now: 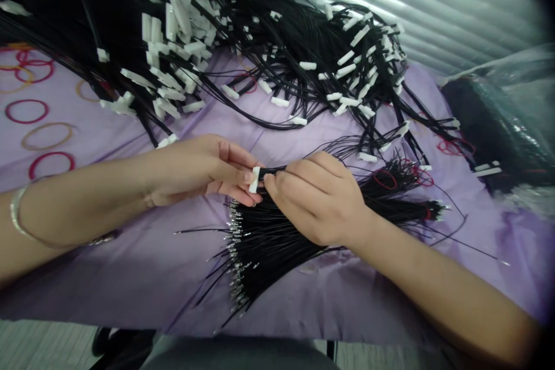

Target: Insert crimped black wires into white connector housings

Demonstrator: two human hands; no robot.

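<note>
A small white connector housing (255, 180) is pinched between the thumb and fingers of my left hand (225, 173). Black wires run from its right side toward my right hand (314, 196). The fingers of that hand are closed on a black wire (277, 169) close to the housing; the exact fingertip grip is partly hidden. Beneath both hands lies a fanned bundle of loose black wires (269, 243), with silvery metal terminals (235, 243) at its left ends.
Piled wire harnesses with white connectors (173, 17) fill the back of the purple cloth (173, 283). Rubber bands (26, 111) lie at the left. A dark plastic-wrapped package (498, 121) sits at the right, near a corrugated shiny surface (411, 0). Another wire bundle's banded end (433, 210) points right.
</note>
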